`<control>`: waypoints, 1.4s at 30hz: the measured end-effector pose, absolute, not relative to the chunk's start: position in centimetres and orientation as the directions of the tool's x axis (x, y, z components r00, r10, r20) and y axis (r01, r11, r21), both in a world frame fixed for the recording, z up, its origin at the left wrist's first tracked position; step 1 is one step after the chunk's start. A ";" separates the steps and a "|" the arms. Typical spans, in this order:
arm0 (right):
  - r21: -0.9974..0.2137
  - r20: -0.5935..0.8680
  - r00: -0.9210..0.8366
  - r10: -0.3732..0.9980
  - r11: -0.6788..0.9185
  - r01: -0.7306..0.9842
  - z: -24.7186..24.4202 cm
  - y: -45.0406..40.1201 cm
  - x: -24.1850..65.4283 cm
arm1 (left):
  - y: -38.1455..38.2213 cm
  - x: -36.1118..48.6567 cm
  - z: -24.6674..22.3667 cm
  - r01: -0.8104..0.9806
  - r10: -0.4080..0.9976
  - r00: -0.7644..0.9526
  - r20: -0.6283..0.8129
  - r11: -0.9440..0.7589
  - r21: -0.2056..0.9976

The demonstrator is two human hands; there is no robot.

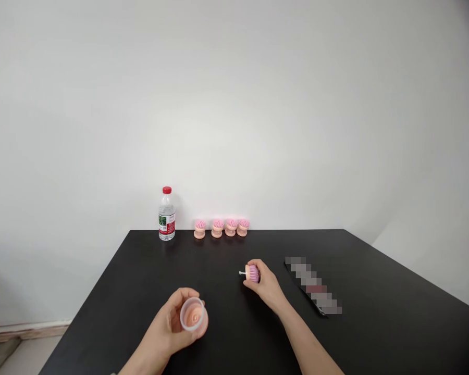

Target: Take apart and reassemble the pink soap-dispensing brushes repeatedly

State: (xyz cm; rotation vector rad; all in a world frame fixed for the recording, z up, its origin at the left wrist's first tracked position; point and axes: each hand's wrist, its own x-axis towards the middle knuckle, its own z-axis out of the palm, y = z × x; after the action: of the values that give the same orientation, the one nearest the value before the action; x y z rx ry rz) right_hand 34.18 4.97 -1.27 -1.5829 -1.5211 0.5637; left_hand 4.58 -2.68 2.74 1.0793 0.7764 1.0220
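My left hand (164, 330) is wrapped round a small see-through cup with a pink base (204, 324). The cup's round mouth faces up toward me, and a ring-shaped detail shows at its bottom. Farther right, my right hand (269, 287) grips a pink bristled brush head (252, 273) between thumb and fingers. The brush head lies on its side, with a thin white stem sticking out to the left toward the cup. The two parts are apart from each other, both just above the black table.
Several pink scrubbing brushes (218, 228) stand in a row along the table's back edge, bristles up. To their left is a water bottle (167, 221) with a red cap. A dark flat object (312, 286), pixelated over, lies right of my right hand on the black table (375, 312).
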 end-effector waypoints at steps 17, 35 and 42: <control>-0.641 0.499 -0.090 0.862 0.438 0.630 1.5 1.4 31.3 | -2.2 4.6 1.1 -0.208 0.955 0.290 0.061 0.000 0.978; -0.973 0.228 -0.334 0.915 0.229 -0.037 1.1 -2.6 24.9 | -2.8 5.0 2.2 0.054 0.983 0.161 0.085 -0.095 0.994; -0.931 0.359 0.021 0.933 0.356 0.077 2.7 -0.2 29.6 | -2.3 5.2 1.5 -0.104 0.996 0.073 0.059 -0.051 0.993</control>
State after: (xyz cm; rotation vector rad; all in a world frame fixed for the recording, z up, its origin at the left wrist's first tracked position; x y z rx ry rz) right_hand 29.59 -0.16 2.73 -1.0011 -1.3870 0.8758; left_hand 5.19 -2.26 1.46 1.2083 1.0517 1.2395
